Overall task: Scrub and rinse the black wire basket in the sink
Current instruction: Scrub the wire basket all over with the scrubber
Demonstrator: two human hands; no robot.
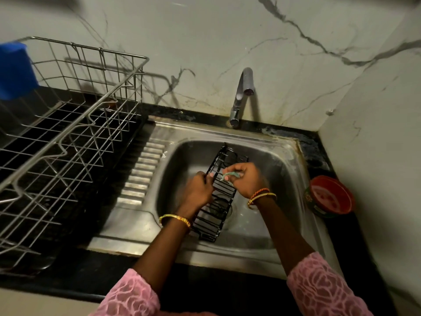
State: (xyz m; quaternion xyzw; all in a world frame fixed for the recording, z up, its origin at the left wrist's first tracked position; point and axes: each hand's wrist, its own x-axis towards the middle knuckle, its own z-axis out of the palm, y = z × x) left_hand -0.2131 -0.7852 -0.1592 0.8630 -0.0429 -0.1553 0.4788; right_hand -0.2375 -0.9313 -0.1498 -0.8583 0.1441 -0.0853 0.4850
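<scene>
Looking down, we saw the marble wall [205, 42] behind everything, white with dark veins, and below it the black counter [95, 265]. On the counter at our left stood the big steel dish rack [68, 142], with a blue cup [16, 69] hanging on its far left rim. The steel sink [255, 254] sat in the middle, its ribbed drainboard [143, 172] toward the rack and the tap [241, 96] rising at the back, its spout turned over the bowl.

We held the black wire basket [216, 201] inside the bowl, long and narrow, lying slantwise with one end toward the tap and the other toward us. Our left hand [198, 190] gripped its left edge, fingers curled round the wires. Our right hand [246, 179] pinched a pale green scrubber [231, 175] and pressed it on the top of the basket near the far end; that hand was blurred, so the exact lie of the fingers could not be told.

Pink lacy sleeves [323, 288] covered our forearms, and bangles [262, 196] circled both wrists. A small red bowl [330, 195] rested on the counter just beside the sink's right rim.
</scene>
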